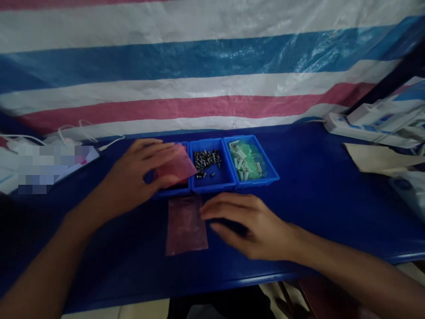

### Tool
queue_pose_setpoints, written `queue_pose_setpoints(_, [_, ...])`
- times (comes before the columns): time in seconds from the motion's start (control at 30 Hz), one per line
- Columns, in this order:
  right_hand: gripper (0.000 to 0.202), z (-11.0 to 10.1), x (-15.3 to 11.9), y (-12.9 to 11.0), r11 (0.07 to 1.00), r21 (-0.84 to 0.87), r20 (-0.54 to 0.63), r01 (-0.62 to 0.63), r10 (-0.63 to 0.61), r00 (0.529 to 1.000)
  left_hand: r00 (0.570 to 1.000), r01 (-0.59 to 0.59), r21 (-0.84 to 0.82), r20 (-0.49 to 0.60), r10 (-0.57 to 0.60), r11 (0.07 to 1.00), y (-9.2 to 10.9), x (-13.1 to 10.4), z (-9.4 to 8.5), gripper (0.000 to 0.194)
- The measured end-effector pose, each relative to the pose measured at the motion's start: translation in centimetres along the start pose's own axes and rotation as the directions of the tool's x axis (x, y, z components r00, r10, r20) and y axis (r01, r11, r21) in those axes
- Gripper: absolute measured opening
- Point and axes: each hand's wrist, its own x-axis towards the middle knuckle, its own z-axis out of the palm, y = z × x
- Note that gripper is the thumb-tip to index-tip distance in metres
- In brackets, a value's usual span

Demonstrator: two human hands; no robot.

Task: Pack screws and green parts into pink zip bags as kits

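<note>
My left hand [141,173] is at the left blue tray [175,192], with its thumb and fingers closed on a pink plastic bag [179,163] that covers most of that tray. Another flat pink bag [186,230] lies on the table in front of the trays. Beside its right edge is my right hand [247,223], thumb and fingers apart and nothing held; whether a fingertip touches the bag I cannot tell. Small black screws [207,159] lie in the middle blue tray [214,184]. In the right blue tray [257,182] are pale, tube-like pieces [241,155] and a green plastic bag [254,159].
Dark blue covering spreads over the table [308,190]. A striped plastic sheet [199,57] hangs behind it. White cables [113,142] and papers [76,164] are at left. On the right are a white power strip [338,126] and a brown paper piece [372,159].
</note>
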Motion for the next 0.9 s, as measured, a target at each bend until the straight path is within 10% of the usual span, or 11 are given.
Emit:
queue_pose_setpoints(0.2, [0.043,1.9,-0.1,0.4,0.904,-0.309,0.461,0.296,-0.13,0.878,0.979,-0.065,0.002,0.192,0.063,0.998,-1.5,-0.7,-1.5,0.04])
queue_pose_setpoints(0.4, [0.028,2.8,-0.6,0.3,0.738,-0.532,0.286,0.415,-0.305,0.909,0.937,-0.035,-0.08,0.343,0.061,0.996,-0.8,0.5,-1.5,0.041])
queue_pose_setpoints(0.9, [0.024,1.9,-0.8,0.2,0.78,-0.505,0.284,0.371,-0.256,0.924,0.897,-0.227,0.176,0.422,0.135,0.958,-0.8,0.7,-1.2,0.047])
